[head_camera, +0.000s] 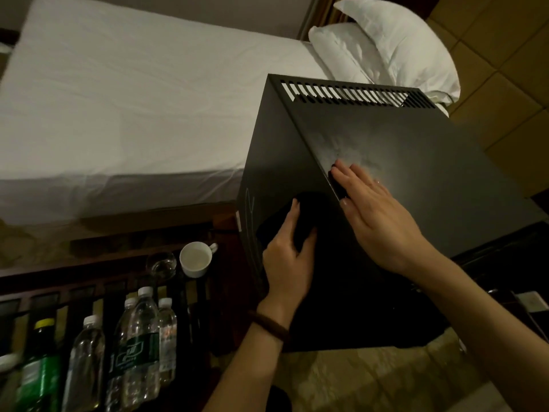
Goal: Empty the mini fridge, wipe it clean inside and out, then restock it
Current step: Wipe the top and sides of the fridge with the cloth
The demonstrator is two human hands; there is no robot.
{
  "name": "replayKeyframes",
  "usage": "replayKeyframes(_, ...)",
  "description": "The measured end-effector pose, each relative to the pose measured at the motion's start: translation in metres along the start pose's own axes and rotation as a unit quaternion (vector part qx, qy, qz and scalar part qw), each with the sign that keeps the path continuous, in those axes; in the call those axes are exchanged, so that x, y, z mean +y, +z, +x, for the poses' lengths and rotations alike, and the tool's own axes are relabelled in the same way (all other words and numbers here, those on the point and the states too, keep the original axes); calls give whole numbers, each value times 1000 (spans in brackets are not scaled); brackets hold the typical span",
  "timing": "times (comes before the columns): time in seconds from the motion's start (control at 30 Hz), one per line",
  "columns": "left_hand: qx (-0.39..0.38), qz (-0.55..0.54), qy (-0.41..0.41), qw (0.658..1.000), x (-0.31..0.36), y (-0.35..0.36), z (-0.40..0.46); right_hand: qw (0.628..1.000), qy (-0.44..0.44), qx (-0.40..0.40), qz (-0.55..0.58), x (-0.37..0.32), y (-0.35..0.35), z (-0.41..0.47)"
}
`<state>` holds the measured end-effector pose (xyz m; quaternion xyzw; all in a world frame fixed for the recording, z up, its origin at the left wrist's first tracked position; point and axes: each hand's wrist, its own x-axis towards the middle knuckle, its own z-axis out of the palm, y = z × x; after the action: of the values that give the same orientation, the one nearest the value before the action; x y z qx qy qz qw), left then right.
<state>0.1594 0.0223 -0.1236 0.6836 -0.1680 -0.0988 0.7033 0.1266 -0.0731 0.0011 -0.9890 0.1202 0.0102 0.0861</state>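
The black mini fridge (pixel 401 162) stands before me, seen from above, with a vent grille along its far top edge and pale dust smeared on its top. My left hand (pixel 288 254) grips a dark cloth (pixel 300 215) and holds it against the fridge's left side wall. My right hand (pixel 377 215) lies flat on the top near the left edge, fingers straight. Several clear water bottles (pixel 142 343) and a green bottle (pixel 40 370) stand at the lower left.
A white cup (pixel 196 258) and a clear glass (pixel 162 264) sit on a dark wooden rack (pixel 89 295) beside the fridge. A bed with a white sheet (pixel 118 99) and pillows (pixel 386 49) lies behind. Patterned carpet (pixel 371 379) is below.
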Motion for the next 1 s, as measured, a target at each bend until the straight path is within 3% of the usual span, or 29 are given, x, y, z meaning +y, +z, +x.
replayKeyframes(0.13,1,58,-51,997,-14,-9,66,1000,-7,16,-15,-1,-1,1)
replayKeyframes(0.27,-34,43,-110,992,-43,-23,110,999,-32,4,-31,-2,-8,18)
replayKeyframes(0.4,-49,26,-218,974,-97,-20,84,998,-21,-49,-26,-9,-9,51)
replayKeyframes(0.53,-67,-33,-341,937,-138,-12,22,997,-35,-43,-52,-18,-8,76)
replayKeyframes(0.67,-17,-70,-322,944,-126,-1,-26,993,-62,-36,-94,-29,0,92)
replayKeyframes(0.77,-12,-91,-205,974,-96,12,-63,984,-86,-45,-146,-27,6,90)
replayKeyframes(0.83,-16,-71,-173,982,-98,12,-64,980,-103,-57,-163,-28,5,87)
replayKeyframes(1.0,-43,-41,-363,930,-157,-1,-53,967,-155,-101,-176,-34,-2,64)
